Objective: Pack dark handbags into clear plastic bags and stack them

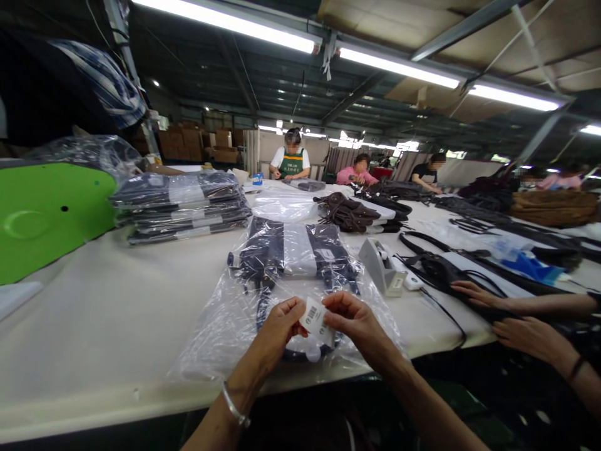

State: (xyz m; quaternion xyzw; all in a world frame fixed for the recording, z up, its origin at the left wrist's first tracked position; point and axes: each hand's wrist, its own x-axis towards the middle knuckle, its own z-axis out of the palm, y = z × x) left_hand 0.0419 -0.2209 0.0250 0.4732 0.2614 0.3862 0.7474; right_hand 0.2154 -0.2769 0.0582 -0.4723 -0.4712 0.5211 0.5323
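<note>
Between my two hands is a small white barcode label sheet [312, 315], held above the table's front edge. My left hand [282, 319] pinches its left side, with a silver bangle on that wrist. The fingers of my right hand [351, 318] are closed on its right side. Below and behind the labels lies a dark bag [263, 247] in a clear plastic bag [211, 332], with a white band [299, 250] across its middle. Its dark strap loops toward me and is partly hidden by my hands.
Packed dark bags [188, 207] are stacked at left beside a green panel [51, 213]. A grey tape dispenser [382, 269] stands to the right. A co-worker's hands [521, 332] rest near a black bag [441, 269]. Several people work across the white table [117, 326].
</note>
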